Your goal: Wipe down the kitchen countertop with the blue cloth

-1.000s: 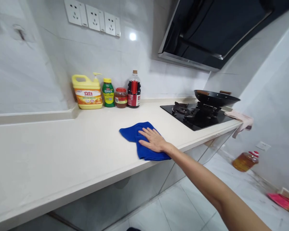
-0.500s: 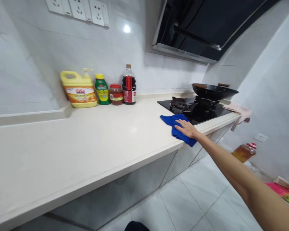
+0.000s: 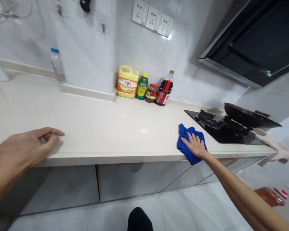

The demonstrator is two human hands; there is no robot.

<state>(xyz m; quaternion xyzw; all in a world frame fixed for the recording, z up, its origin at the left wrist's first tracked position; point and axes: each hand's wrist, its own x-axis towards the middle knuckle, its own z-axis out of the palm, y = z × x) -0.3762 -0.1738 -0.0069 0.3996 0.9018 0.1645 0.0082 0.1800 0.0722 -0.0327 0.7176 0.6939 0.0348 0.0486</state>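
A blue cloth (image 3: 191,144) lies crumpled on the white countertop (image 3: 96,125), left of the stove, and one corner droops over the front edge. My right hand (image 3: 196,145) rests flat on top of it with the fingers spread. At the left, my left hand (image 3: 30,146) is over the counter's front edge, loosely bent, with a gap between thumb and forefinger and nothing held. Whether it touches the surface I cannot tell.
Along the wall stand a yellow detergent jug (image 3: 127,83), a green bottle (image 3: 142,86), a red-lidded jar (image 3: 151,93) and a dark sauce bottle (image 3: 165,89). A wok (image 3: 250,117) sits on the black gas stove (image 3: 221,134). A pink cloth (image 3: 273,149) hangs at the counter's end.
My view has swung left. My left hand has come into sight. The right hand and the blue cloth have shifted left along the counter, away from the stove.
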